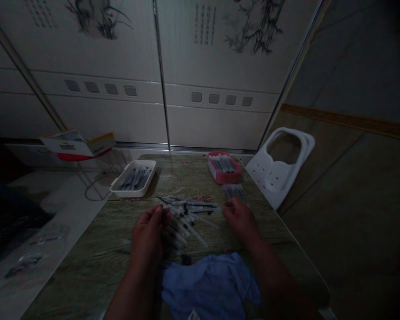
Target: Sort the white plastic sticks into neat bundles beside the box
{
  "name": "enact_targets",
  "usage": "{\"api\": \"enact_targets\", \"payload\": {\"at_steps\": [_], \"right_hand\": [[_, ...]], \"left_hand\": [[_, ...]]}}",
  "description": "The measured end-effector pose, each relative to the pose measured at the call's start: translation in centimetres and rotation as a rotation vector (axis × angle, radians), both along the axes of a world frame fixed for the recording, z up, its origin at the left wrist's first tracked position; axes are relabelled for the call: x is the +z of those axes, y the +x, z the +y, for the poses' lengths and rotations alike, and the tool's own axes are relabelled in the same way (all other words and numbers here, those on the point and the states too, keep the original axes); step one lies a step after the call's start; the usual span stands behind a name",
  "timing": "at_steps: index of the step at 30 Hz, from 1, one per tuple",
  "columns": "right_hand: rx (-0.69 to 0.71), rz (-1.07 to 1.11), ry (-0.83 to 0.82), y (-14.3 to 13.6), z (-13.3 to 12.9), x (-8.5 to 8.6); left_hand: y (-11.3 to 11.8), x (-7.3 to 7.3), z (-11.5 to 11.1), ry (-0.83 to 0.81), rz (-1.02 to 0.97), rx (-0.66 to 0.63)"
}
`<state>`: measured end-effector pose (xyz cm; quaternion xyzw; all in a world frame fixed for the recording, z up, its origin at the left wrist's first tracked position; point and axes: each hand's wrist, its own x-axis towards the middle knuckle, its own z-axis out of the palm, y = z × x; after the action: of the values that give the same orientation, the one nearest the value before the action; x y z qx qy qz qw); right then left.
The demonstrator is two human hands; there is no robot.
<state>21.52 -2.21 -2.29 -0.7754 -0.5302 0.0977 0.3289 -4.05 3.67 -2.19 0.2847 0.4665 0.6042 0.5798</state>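
White tray (133,179) of pens sits far left; left hand (149,233) pinches 1 pen (166,208) at the loose pile (186,220); right hand (239,218), fingers curled, grip unclear, touches the pile's right end. Pens could roll off the table (86,262) if nudged

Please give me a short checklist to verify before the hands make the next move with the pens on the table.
1. Left hand touches the loose pens: ok.
2. Right hand near the small bundle: ok; its grip: cannot tell.
3. White tray on the table, holds pens: ok.
4. Red tray filled: ok.
5. Blue cloth apart from the pens: ok.
6. Light: not ok, dim.
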Motion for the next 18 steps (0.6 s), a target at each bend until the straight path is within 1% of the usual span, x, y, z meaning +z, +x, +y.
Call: {"api": "enact_targets", "payload": {"at_steps": [5,9,13,18], "right_hand": [[0.205,0.026,-0.082,-1.2,-0.3,0.3],[0.318,-0.036,-0.183,-1.6,-0.8,0.5],[0.333,-0.115,-0.249,-1.7,-0.9,0.2],[0.333,-0.142,-0.269,-1.8,-0.8,-0.1]], "left_hand": [[-0.2,0.2,0.0,-0.02,0.031,0.032],[-0.2,0.2,0.0,-0.015,0.032,0.037],[-0.2,0.0,-0.1,0.003,0.066,0.026],[-0.4,-0.3,0.0,0.013,0.086,0.003]]}}
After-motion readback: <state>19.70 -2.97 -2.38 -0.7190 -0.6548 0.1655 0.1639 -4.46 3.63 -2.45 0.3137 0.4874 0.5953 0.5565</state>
